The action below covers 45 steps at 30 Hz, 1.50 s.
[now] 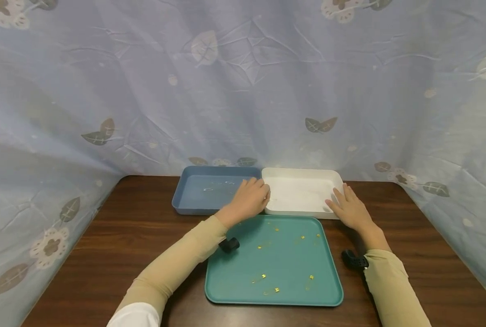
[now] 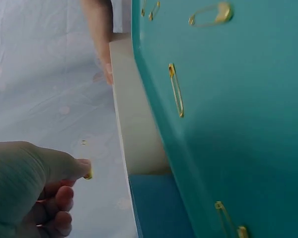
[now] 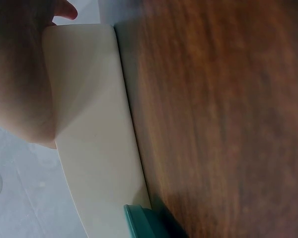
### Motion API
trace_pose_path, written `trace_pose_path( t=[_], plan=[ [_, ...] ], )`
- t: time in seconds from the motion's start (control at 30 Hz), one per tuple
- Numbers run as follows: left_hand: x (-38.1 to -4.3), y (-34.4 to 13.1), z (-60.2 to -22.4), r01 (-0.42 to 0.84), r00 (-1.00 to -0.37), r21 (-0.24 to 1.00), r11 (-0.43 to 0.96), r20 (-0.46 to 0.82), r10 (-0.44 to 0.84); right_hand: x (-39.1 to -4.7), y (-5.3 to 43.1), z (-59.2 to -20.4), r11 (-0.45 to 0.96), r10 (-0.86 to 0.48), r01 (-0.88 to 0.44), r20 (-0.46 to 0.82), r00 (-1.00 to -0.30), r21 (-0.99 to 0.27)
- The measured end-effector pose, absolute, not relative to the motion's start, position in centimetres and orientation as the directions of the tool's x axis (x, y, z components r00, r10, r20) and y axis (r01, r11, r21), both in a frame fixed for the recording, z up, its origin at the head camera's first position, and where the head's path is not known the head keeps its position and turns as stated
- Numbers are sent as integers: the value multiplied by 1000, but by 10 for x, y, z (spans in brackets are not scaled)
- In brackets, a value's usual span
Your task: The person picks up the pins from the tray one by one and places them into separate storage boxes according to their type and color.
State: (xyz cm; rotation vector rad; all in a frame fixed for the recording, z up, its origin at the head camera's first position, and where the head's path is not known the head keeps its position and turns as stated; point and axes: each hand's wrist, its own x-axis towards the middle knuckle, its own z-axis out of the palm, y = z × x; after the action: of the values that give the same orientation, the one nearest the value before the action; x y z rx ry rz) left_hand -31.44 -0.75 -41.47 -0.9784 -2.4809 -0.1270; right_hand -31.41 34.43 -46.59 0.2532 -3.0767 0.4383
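Observation:
My left hand (image 1: pixel 248 197) pinches a gold safety pin (image 2: pixel 88 174) between thumb and fingertips, just where the blue tray (image 1: pixel 193 200) meets the white tray (image 1: pixel 301 179). Only the pin's yellow end shows; my fingers cover the rest. On the right, my other hand (image 1: pixel 351 210) rests with loosely spread fingers at the white tray's right rim, the thumb reaching over its inside. Several silver safety pins (image 1: pixel 229 183) lie in the blue tray. Nearer to me, the green tray (image 1: pixel 285 261) carries several scattered gold safety pins (image 1: pixel 311 277).
All three trays stand on a dark wooden table (image 1: pixel 116 245), the blue and white ones side by side behind the green one. A pale blue patterned cloth (image 1: pixel 247 91) hangs behind the table and along both sides.

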Motion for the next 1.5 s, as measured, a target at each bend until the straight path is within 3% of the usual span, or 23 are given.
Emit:
trace_pose_path(
  t=[0.2,0.5,0.7,1.03,1.5],
  plan=[
    [-332,4,-412,638,-587,-178,750,519,622,-315,342,-467,948,-162,-171,58,-985,-268],
    [-361,25,-406,617,-713,-86,782,361,602,-315,342,-467,950,-155,-166,61,-986,-265],
    [-379,37,-405,577,-761,-84,813,306,572,-314,343,-467,952,-144,-156,62,-988,-262],
    [-396,58,-400,540,-791,-109,835,272,548,-314,345,-468,954,-127,-136,52,-991,-269],
    [-405,74,-397,513,-815,-38,857,291,501,-315,344,-467,949,-133,-141,47,-990,-282]
  ],
)
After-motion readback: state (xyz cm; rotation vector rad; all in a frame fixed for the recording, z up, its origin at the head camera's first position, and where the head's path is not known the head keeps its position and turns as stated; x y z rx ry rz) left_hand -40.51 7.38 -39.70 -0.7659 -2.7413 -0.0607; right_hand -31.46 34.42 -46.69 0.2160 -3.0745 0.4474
